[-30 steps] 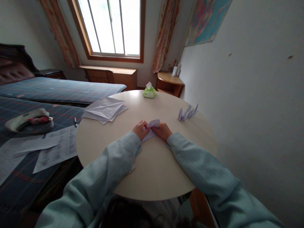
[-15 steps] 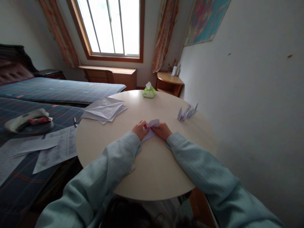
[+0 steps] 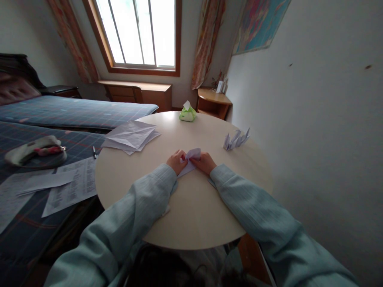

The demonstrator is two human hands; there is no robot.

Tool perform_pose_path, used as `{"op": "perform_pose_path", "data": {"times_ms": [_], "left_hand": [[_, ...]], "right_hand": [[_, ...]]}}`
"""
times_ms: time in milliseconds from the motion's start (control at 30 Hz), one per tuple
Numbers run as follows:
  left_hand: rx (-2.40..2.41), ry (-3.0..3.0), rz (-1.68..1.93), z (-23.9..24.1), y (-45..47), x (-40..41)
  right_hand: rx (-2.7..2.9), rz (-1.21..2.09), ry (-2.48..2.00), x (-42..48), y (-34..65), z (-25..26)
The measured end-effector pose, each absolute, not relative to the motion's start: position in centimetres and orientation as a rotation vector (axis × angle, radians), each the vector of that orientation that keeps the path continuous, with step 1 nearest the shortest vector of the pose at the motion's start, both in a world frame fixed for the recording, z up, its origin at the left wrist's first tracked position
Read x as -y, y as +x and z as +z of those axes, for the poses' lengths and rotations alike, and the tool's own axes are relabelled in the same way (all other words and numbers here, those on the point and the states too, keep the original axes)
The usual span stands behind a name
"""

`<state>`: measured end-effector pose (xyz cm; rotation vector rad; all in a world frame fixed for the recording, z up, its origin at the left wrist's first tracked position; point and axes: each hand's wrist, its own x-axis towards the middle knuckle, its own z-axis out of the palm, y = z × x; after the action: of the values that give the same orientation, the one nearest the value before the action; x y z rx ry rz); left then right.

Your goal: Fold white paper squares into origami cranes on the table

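Note:
A small folded sheet of pale paper (image 3: 188, 168) is held between my two hands over the middle of the round table (image 3: 197, 211). My left hand (image 3: 177, 161) pinches its left side, thumb and fingers closed together. On the other side, my right hand (image 3: 205, 162) grips the paper with thumb and fingertips near its centre. One flap stands up between the hands, and a pointed part spreads toward me below them. The exact folds are too small to make out.
Several folded paper figures (image 3: 236, 140) stand at the table's right. Creased paper sheets (image 3: 131, 136) lie stacked at its left edge. A green tissue pack (image 3: 187, 113) sits at the far edge. Printed sheets (image 3: 72, 187) and a pen (image 3: 94, 152) lie on the bed at left.
Both hands keep their grip on the paper at nearly the same spot. The whole view has shifted very slightly; nothing else visibly differs.

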<state>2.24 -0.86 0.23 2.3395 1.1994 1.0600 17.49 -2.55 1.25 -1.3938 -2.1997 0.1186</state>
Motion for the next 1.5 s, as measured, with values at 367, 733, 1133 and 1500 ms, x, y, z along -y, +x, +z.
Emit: {"op": "perform_pose_path", "data": {"times_ms": [367, 733, 1133, 1500], "left_hand": [[-1.186, 2.341, 1.044, 0.35, 2.17, 0.99], [-1.076, 2.340, 1.073, 0.34, 2.35, 1.11], [-1.119, 2.326, 1.088, -0.29, 2.31, 0.51], [-1.200, 2.326, 1.104, 0.12, 2.32, 0.80]], "right_hand": [[2.185, 0.139, -1.367, 2.59, 17.44, 1.28], [2.218, 0.045, -1.448, 2.65, 17.57, 1.57], [2.201, 0.067, -1.365, 2.65, 17.51, 1.48], [2.145, 0.097, -1.383, 2.98, 17.31, 1.64]]}}
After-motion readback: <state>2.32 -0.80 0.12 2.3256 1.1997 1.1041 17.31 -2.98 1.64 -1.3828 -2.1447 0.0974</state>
